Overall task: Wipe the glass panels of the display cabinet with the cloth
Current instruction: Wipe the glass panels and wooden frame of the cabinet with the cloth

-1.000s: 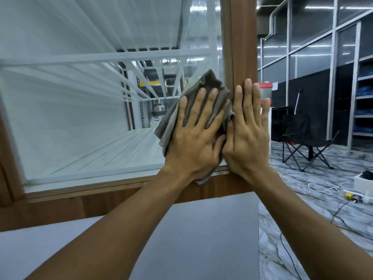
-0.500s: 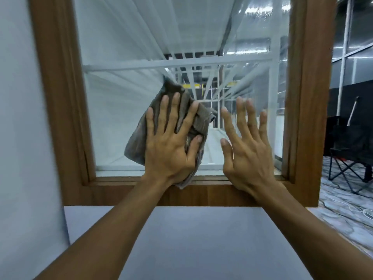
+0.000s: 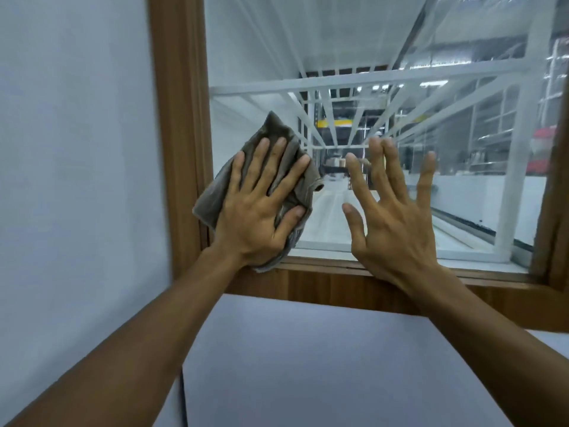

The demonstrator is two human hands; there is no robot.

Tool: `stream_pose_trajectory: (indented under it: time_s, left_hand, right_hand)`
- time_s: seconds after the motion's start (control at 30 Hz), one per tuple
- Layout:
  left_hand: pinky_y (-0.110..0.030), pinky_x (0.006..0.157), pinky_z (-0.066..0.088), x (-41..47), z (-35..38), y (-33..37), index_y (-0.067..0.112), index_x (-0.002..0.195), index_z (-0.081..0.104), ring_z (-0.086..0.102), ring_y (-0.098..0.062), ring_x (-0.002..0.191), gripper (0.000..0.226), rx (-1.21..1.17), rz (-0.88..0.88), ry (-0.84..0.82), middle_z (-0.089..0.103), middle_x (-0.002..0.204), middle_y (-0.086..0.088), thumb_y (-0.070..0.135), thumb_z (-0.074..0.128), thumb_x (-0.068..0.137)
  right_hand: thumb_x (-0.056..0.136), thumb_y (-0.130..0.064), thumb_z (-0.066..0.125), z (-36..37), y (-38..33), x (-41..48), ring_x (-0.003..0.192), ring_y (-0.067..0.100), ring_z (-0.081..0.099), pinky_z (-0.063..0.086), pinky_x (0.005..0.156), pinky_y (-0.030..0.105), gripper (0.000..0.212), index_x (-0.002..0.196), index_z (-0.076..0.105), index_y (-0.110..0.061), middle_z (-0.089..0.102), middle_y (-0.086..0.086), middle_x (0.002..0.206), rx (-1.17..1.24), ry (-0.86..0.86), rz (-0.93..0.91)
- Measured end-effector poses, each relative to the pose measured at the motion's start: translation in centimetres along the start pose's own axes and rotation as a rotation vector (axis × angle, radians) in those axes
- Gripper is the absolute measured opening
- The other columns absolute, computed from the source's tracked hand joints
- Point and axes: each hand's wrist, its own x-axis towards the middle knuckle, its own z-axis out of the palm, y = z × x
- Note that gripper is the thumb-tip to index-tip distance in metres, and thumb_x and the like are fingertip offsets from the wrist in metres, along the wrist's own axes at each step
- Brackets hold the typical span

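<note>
A glass panel (image 3: 385, 50) of the display cabinet fills the upper middle, set in a brown wooden frame (image 3: 180, 134). My left hand (image 3: 261, 204) lies flat with spread fingers on a crumpled grey cloth (image 3: 277, 131), pressing it against the glass in the panel's lower left corner, next to the left frame post. My right hand (image 3: 391, 211) is open with straight spread fingers at the glass, a little to the right of the cloth, its heel over the bottom rail. Whether its palm touches the glass is unclear.
A white wall (image 3: 77, 149) stands at the left. A pale grey cabinet top (image 3: 308, 365) lies below the frame's bottom rail (image 3: 338, 288). White shelf bars (image 3: 354, 83) show behind the glass. The right frame post (image 3: 554, 211) edges the view.
Both hands have slid left across the glass with the cloth, from the right frame post to the lower left corner. The right hand has left the post and spread its fingers.
</note>
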Motion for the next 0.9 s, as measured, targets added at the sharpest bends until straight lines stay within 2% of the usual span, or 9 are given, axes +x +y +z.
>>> stream_pose_trajectory:
  time_s: [0.17, 0.33, 0.47, 0.57, 0.9]
  left_hand:
    - [-0.06, 0.128, 0.001, -1.5, -1.0, -3.1, 0.017, 0.164, 0.026, 0.007, -0.039, 0.16, 0.066, 0.062, 0.101, -0.053, 0.014, 0.172, -0.018, 0.046, 0.039, 0.106]
    - [-0.063, 0.127, -0.003, -1.9, -1.1, -1.9, 0.021, 0.166, 0.019, 0.002, -0.041, 0.16, 0.066, 0.042, 0.111, -0.107, 0.006, 0.173, -0.017, 0.047, 0.034, 0.107]
    - [-0.061, 0.127, -0.005, -3.0, -0.7, 0.9, 0.024, 0.166, 0.019, 0.0, -0.039, 0.161, 0.062, 0.02, 0.379, -0.241, 0.008, 0.174, -0.015, 0.045, 0.027, 0.109]
    - [-0.058, 0.127, -0.009, -2.7, -0.5, 3.0, 0.024, 0.166, 0.019, -0.001, -0.037, 0.161, 0.061, -0.056, 0.468, -0.304, 0.006, 0.175, -0.011, 0.047, 0.022, 0.11]
    - [-0.052, 0.129, -0.008, 0.2, -0.1, 6.9, 0.03, 0.166, 0.021, -0.002, -0.03, 0.162, 0.055, -0.056, 0.615, -0.369, 0.007, 0.175, -0.004, 0.042, 0.017, 0.112]
  right_hand:
    - [0.108, -0.045, 0.034, -0.5, 2.0, -0.8, 0.16, 0.034, 0.008, 0.004, 0.126, 0.064, 0.065, 0.165, 0.016, -0.02, 0.009, 0.019, 0.172, -0.017, -0.054, -0.068]
    - [0.109, -0.048, 0.032, -1.8, 5.1, -2.2, 0.159, 0.036, 0.007, -0.001, 0.127, 0.059, 0.063, 0.165, 0.018, -0.024, 0.007, 0.018, 0.172, -0.048, -0.085, -0.062]
    - [0.108, -0.048, 0.035, -2.9, 7.3, -3.5, 0.159, 0.038, 0.006, -0.002, 0.127, 0.056, 0.065, 0.165, 0.018, -0.022, 0.008, 0.022, 0.171, -0.051, -0.127, -0.062]
    - [0.108, -0.047, 0.037, -3.8, 8.7, -4.3, 0.16, 0.037, 0.004, -0.003, 0.128, 0.054, 0.065, 0.165, 0.017, -0.023, 0.005, 0.021, 0.171, -0.061, -0.153, -0.05]
    - [0.106, -0.037, 0.04, -5.3, 10.1, -7.4, 0.16, 0.036, 0.004, 0.005, 0.127, 0.062, 0.065, 0.165, 0.018, -0.022, 0.006, 0.02, 0.172, -0.037, -0.174, 0.034]
